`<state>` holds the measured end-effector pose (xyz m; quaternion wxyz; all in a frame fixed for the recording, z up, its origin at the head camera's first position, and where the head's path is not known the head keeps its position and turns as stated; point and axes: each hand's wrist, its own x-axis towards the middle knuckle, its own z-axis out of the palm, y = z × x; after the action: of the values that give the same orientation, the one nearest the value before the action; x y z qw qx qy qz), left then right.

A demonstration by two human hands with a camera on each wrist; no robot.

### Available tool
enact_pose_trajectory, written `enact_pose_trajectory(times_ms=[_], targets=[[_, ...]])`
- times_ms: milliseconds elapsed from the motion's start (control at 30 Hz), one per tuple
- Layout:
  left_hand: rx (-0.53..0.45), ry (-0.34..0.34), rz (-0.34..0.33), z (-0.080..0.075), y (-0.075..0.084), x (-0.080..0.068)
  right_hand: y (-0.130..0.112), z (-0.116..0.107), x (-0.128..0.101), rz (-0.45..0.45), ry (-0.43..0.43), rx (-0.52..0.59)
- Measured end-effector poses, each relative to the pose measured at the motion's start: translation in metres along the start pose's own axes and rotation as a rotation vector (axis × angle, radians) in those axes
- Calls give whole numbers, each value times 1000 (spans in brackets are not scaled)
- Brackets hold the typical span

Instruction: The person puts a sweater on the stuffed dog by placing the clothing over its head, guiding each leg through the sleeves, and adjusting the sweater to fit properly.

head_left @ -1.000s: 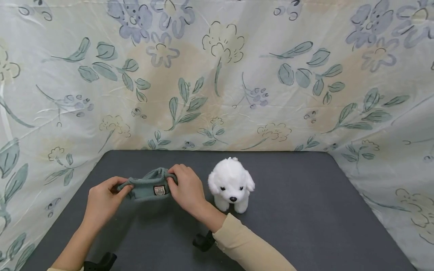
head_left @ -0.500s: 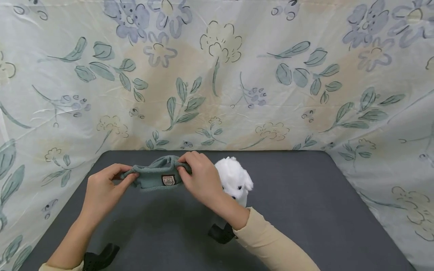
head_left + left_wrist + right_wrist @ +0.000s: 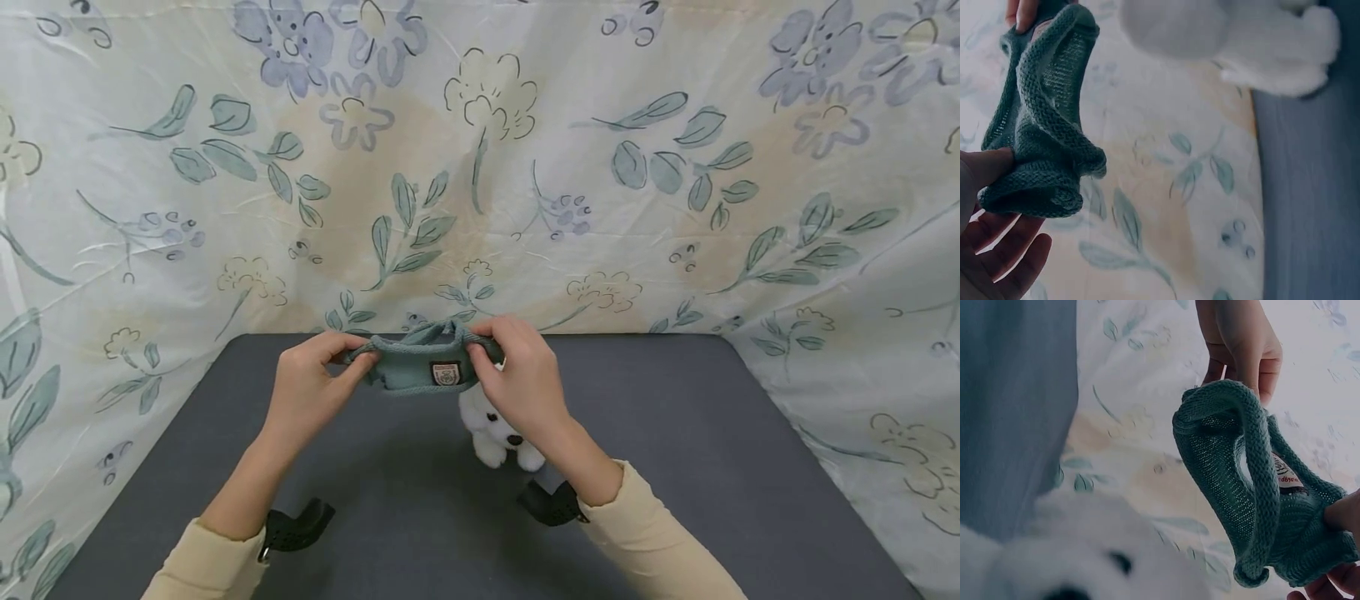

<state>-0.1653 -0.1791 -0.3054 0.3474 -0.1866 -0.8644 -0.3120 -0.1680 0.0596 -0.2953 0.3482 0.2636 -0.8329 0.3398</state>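
A small teal knitted sweater (image 3: 408, 367) with a square patch (image 3: 446, 373) hangs stretched sideways between both hands, raised above the table. My left hand (image 3: 311, 379) pinches one end between thumb and fingers. The other end is pinched by my right hand (image 3: 521, 375). Seen from the right wrist, the sweater's rolled neck edge (image 3: 1257, 462) gapes into an open loop. A white plush dog (image 3: 483, 417) stands on the table behind the sweater and right hand, which hide its head top and one side. In the left wrist view the dog's white body (image 3: 1260, 37) fills the upper right.
The dark grey table (image 3: 675, 467) runs back to a floral cloth (image 3: 480, 167), which also rises along both sides. Black straps (image 3: 300, 527) stick out beneath the two wrists, by the beige sleeves (image 3: 660, 525).
Both hands have carried the sweater rightward and upward, from the dog's left side to in front of its head. The dog stays in place, now partly covered. Both grips look the same.
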Motion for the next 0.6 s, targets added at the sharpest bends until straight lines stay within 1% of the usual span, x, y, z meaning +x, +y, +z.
enact_pose_trajectory(times_ms=[200, 367, 600], targets=[[-86, -34, 6, 24, 14, 10, 15, -17, -5, 30, 46, -18], [-113, -57, -15, 41, 24, 14, 25, -26, -11, 60, 76, -44], [-128, -68, -12, 60, 33, 17, 37, -35, -23, 127, 101, -69]])
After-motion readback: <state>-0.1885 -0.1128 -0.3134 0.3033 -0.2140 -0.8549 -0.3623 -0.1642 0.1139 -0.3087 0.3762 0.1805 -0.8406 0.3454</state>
